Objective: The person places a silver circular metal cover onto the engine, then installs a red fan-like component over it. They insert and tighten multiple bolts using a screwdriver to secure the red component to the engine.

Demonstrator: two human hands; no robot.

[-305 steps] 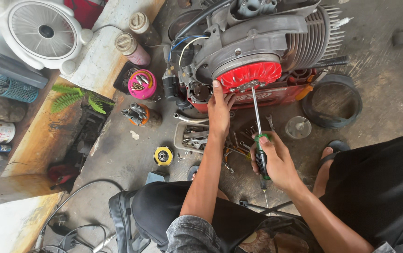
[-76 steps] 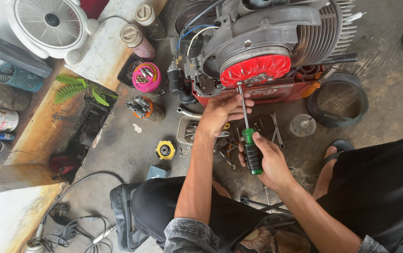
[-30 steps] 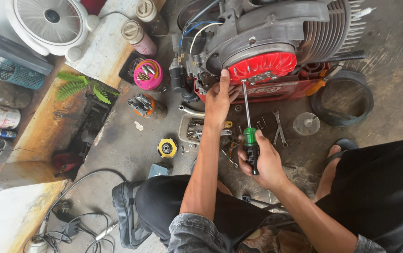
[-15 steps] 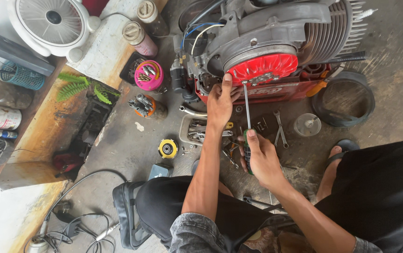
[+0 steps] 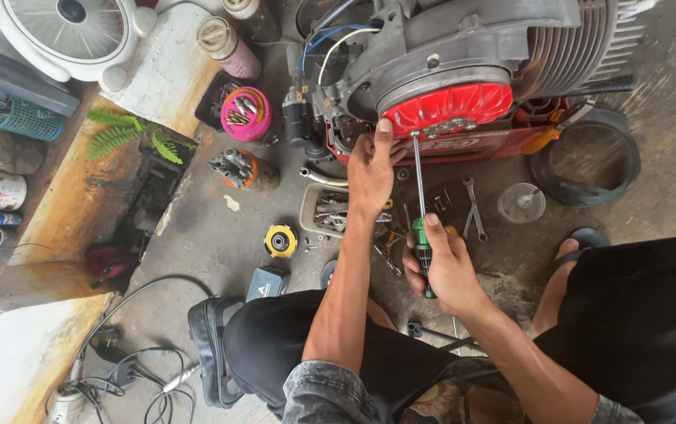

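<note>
Head view: right hand [image 5: 449,271] grips green-handled screwdriver [image 5: 420,212] — left hand [image 5: 371,165] braces red flywheel [image 5: 449,106].

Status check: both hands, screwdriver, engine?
Right hand grips green-handled screwdriver, tip at red flywheel cover. Left hand braces against cover edge. Loose wrenches on floor below, not blocking.

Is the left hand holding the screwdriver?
No, the right hand grips the screwdriver; the left hand rests on the engine's red cover.
</note>
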